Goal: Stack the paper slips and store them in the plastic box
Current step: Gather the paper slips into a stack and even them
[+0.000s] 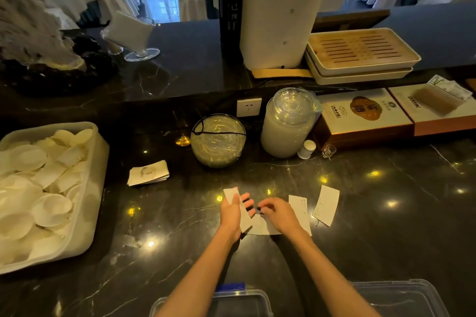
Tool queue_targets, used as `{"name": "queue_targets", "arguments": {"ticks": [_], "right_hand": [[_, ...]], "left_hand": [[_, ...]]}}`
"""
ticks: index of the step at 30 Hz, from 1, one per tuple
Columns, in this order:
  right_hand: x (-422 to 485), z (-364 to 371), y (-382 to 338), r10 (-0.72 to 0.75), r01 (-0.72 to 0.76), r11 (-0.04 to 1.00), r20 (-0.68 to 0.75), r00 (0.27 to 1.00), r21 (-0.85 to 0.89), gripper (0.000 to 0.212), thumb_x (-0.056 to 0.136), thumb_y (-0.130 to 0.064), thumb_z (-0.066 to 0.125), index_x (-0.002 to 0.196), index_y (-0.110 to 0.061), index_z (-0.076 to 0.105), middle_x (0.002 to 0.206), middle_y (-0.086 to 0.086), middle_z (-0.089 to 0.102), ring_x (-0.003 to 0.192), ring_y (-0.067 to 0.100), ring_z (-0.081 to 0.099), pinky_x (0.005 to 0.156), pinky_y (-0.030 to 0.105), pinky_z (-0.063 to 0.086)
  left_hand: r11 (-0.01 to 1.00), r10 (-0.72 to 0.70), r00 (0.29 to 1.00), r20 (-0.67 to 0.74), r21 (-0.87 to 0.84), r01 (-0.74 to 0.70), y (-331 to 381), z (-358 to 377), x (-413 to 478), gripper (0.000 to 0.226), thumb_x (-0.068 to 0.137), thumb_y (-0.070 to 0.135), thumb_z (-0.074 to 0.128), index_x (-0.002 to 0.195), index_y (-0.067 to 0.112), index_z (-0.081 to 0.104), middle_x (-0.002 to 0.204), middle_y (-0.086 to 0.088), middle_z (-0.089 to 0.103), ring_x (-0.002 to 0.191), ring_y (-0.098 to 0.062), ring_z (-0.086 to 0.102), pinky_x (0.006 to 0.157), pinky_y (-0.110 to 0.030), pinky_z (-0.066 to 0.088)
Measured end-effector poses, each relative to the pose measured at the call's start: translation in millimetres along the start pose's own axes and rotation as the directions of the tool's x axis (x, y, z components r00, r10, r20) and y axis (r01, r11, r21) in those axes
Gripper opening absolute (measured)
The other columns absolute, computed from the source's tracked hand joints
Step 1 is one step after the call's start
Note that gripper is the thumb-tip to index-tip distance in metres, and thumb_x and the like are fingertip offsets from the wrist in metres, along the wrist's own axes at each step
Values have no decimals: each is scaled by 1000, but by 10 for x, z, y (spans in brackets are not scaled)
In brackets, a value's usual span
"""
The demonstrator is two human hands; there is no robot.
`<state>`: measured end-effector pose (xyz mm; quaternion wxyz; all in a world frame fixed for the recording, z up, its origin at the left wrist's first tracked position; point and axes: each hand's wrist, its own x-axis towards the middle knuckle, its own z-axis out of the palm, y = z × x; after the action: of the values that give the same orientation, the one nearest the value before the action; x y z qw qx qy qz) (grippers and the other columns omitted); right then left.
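Observation:
My left hand holds a long white paper slip upright over the dark marble counter. My right hand hovers beside it with fingers curled, pinching at another slip that lies flat beneath both hands. Two more slips lie to the right: one partly under my right hand, one apart from it. The clear plastic box with a blue clip sits at the bottom edge under my forearms, and its lid lies to the right.
A small stack of cards lies to the left. A white bin of small dishes stands at far left. A round glass bowl, a lidded glass jar and boxed goods line the back.

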<state>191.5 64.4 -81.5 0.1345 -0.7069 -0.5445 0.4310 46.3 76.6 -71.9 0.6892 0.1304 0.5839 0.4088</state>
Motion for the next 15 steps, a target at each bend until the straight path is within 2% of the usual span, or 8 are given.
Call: {"name": "queue_targets", "arguments": {"ticks": [2, 3, 5, 7, 9, 11, 13, 15], "right_hand": [[-28, 5, 27, -56, 76, 915, 62, 996, -395, 38, 84, -26, 69, 121, -24, 64, 122, 0, 62, 115, 22, 53, 96, 34, 46], [-60, 20, 41, -69, 111, 852, 101, 992, -512, 45, 81, -27, 71, 124, -23, 59, 126, 1, 58, 117, 24, 50, 95, 34, 44], [-108, 78, 74, -71, 134, 781, 126, 990, -610, 46, 81, -25, 72, 123, -21, 54, 127, 3, 57, 115, 24, 50, 93, 32, 44], [-124, 85, 96, -16, 79, 803, 112, 994, -591, 42, 81, -27, 73, 118, -17, 56, 123, 6, 58, 112, 25, 54, 93, 32, 45], [-117, 18, 105, 99, -64, 921, 72, 992, -385, 26, 84, -23, 72, 106, -15, 61, 111, 5, 59, 105, 24, 59, 90, 32, 47], [-145, -53, 101, 164, -165, 986, 67, 984, 4, 7, 86, -18, 69, 88, -18, 63, 94, -1, 62, 90, 17, 63, 78, 26, 48], [-243, -59, 2, 137, -147, 951, 56, 989, 273, 11, 89, -19, 67, 83, -28, 66, 89, -7, 69, 82, 7, 66, 67, 16, 49], [-346, 21, -104, 118, -99, 920, -26, 993, 380, 17, 90, -20, 66, 83, -36, 67, 85, -15, 72, 79, 2, 69, 60, 12, 49]], "left_hand": [[999, 34, 998, -44, 35, -32, -6, -104, -5, 32, 105, 18, 38, 131, 37, 43, 108, -14, 63, 81, -27, 63, 64, -40, 56], [997, 41, 998, -55, 67, -38, -6, -156, -9, 32, 105, 18, 37, 129, 39, 43, 104, -14, 63, 76, -25, 60, 60, -37, 55], [989, 48, 997, -64, 145, -38, -10, -238, -4, 30, 105, 18, 36, 127, 36, 46, 103, -16, 61, 75, -25, 58, 58, -35, 54], [980, 45, 997, -58, 194, -32, -32, -274, -5, 30, 104, 12, 36, 127, 28, 46, 95, -16, 57, 68, -22, 53, 53, -33, 48], [964, 68, 996, -58, 262, -50, -50, -292, -15, 34, 100, 4, 36, 127, 23, 44, 81, -11, 51, 59, -17, 45, 48, -30, 40], [952, 94, 994, -49, 296, -76, -73, -304, -24, 31, 99, 6, 40, 127, 20, 42, 77, -8, 48, 57, -16, 42, 48, -30, 37], [948, 102, 995, 8, 304, -99, -98, -256, -58, 28, 101, 20, 46, 129, 20, 39, 86, -9, 55, 63, -18, 51, 52, -31, 44], [954, 61, 996, 72, 288, -79, -133, -145, -100, 32, 101, 35, 48, 128, 22, 38, 104, -12, 64, 81, -25, 66, 66, -38, 56]]}}
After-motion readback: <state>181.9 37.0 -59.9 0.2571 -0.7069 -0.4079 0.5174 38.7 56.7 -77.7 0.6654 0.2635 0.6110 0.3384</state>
